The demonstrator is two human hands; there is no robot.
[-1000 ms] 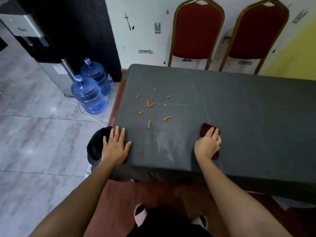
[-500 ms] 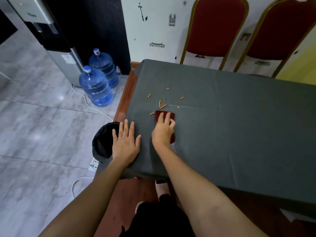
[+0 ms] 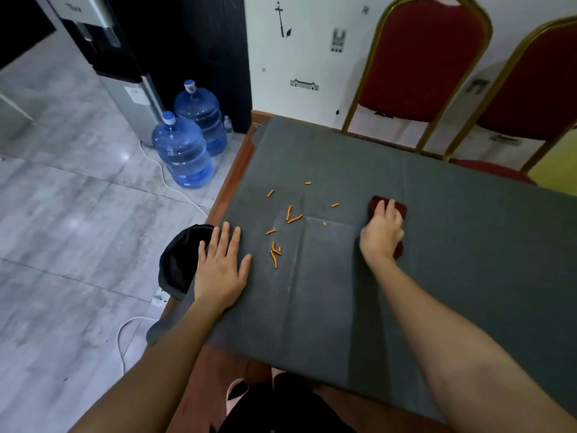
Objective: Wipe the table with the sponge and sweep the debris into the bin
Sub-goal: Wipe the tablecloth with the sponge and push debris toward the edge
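- My right hand [image 3: 381, 235] lay palm-down on the dark red sponge [image 3: 400, 210], fingers [image 3: 390, 210] pressed flat over it, on the grey-covered table [image 3: 437, 245].
- My left hand [image 3: 222, 267] rested flat near the table's left edge, fingers spread, holding nothing.
- Orange debris [image 3: 288, 218] lay scattered between my hands.
- The black bin [image 3: 179, 260] stood on the floor just beside the table's left edge; I could not tell its contents.
- Two blue water jugs [image 3: 184, 154] stood farther off.

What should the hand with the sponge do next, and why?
Probably slide the sponge left across the table. The right hand presses it down to the right of the orange crumbs, and the bin waits past the table's left edge, beside the flat left hand.
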